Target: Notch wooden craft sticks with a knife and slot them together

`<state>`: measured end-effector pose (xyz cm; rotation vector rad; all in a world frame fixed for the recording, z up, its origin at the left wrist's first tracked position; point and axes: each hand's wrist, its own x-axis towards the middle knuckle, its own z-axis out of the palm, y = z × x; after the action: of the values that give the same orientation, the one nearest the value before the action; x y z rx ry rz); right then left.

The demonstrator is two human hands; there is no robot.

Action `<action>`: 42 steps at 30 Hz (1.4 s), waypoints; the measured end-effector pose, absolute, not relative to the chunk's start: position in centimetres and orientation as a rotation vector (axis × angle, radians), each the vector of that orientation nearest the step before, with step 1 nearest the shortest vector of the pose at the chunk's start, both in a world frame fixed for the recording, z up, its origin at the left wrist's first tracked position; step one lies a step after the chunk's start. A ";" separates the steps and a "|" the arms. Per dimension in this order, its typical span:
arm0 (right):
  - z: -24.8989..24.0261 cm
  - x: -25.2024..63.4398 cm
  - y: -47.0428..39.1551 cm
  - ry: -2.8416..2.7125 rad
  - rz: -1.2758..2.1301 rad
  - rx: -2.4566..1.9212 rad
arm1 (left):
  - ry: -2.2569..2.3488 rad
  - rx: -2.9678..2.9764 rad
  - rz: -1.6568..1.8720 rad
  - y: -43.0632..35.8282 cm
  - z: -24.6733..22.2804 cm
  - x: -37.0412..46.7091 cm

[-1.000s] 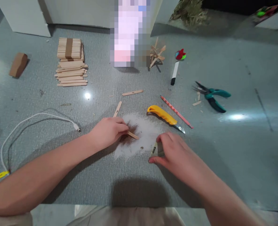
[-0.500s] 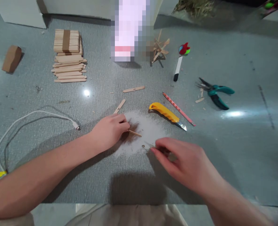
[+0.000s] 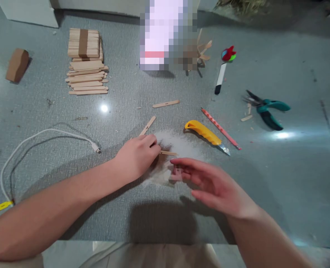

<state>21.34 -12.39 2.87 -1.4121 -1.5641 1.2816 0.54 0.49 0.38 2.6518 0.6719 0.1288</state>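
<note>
Gray table beneath, wooden stick [image 3: 169, 153] in left hand [image 3: 138, 155].

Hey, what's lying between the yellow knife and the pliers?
A pink pencil lies beside the yellow knife, and small wood scraps lie near the tips of the pliers, in the head view.

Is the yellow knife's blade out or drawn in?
Out: the pointed metal blade sticks out from one end of the yellow knife, which lies beside the pink pencil.
</note>
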 end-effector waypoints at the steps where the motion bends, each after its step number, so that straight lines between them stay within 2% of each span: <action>1: 2.8 21.4 -12.5 -1.608 1.241 -1.400 | 0.683 2.658 0.141 0.5 0.3 0.6; 6: 2.3 21.5 -12.9 -2.021 0.355 -1.535 | 0.714 2.666 0.219 0.4 -0.3 0.6; 8: 2.0 21.3 -12.9 -2.066 0.206 -1.552 | 0.721 2.665 0.248 0.4 -0.5 0.6; 15: 1.0 20.5 -12.5 -2.377 0.234 -1.614 | 0.720 2.661 0.306 0.3 -0.6 0.7; 20: 1.1 19.7 -11.8 -2.361 0.333 -1.614 | 0.717 2.645 0.338 0.2 -0.3 0.9; 32: 0.4 18.7 -11.7 -2.321 0.007 -1.666 | 0.666 2.642 0.377 0.3 -0.8 1.1; 42: 0.1 18.2 -11.6 -2.285 0.010 -1.751 | 0.676 2.612 0.298 0.3 -0.2 1.3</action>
<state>18.23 -11.64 0.12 -1.7513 -2.2851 0.0099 1.30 0.31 -0.17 2.6119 0.6764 0.2983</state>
